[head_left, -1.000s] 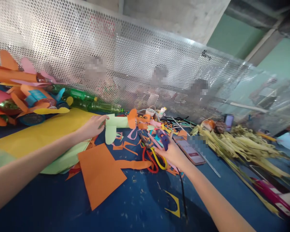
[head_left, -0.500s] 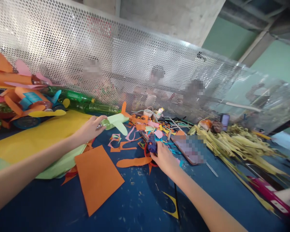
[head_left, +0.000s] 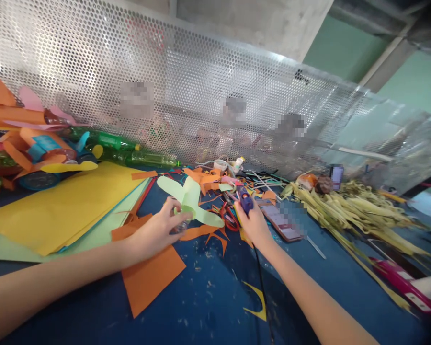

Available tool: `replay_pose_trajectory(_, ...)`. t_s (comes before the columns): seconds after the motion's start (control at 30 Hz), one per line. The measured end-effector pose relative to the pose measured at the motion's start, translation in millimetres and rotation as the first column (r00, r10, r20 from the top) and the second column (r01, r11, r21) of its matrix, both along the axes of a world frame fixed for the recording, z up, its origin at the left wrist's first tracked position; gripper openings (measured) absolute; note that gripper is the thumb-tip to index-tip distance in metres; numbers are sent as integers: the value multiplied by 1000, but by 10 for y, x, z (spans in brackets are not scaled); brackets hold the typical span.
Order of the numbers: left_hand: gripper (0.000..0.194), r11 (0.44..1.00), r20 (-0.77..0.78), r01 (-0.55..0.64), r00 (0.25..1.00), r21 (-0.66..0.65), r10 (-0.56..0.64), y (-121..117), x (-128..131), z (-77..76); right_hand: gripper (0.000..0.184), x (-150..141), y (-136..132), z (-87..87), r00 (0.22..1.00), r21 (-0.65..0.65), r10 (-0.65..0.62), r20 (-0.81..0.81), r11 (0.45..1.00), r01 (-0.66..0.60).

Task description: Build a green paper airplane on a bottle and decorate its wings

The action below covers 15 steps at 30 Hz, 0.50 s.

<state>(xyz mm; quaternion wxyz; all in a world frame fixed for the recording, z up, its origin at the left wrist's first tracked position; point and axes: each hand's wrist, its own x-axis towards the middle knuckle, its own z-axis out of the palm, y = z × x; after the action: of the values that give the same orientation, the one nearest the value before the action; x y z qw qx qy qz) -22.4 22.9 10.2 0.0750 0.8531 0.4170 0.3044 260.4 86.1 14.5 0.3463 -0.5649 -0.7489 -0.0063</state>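
My left hand [head_left: 153, 232] is closed around a small plastic bottle [head_left: 181, 224] with pale green paper fins [head_left: 191, 192] wrapped on it, held over the table left of centre. My right hand [head_left: 255, 224] grips a purple glue gun [head_left: 246, 201], its tip pointing away from me. From it a black cord [head_left: 261, 282] runs toward the front edge of the view. Under my left forearm lies an orange paper sheet [head_left: 154, 280]. Red-handled scissors [head_left: 230, 218] seem to lie just left of the glue gun, partly covered by scraps.
Finished-looking paper-and-bottle models [head_left: 39, 148] and green bottles [head_left: 140, 158] stand at the left, behind yellow paper sheets [head_left: 68, 206]. A phone [head_left: 282, 223] and dried husks [head_left: 348, 211] lie to the right. A perforated metal screen [head_left: 201, 86] borders the back, with people beyond it.
My left hand has brought the bottle with green fins nearer and to the right, turning it. My right hand has lifted the glue gun and moved it slightly right.
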Motion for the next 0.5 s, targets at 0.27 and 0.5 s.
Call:
replay_pose_trajectory(0.27,24,933,-397,162,917,320,-23,132,-27,58,32,-259,-261,16,901,-124,146,-409,969,-213)
replay_pose_trajectory(0.5,37,990,1,-136,991,38,136,331,98,-91,27,-478,-537,47,758,-174,244,-604,888,-425)
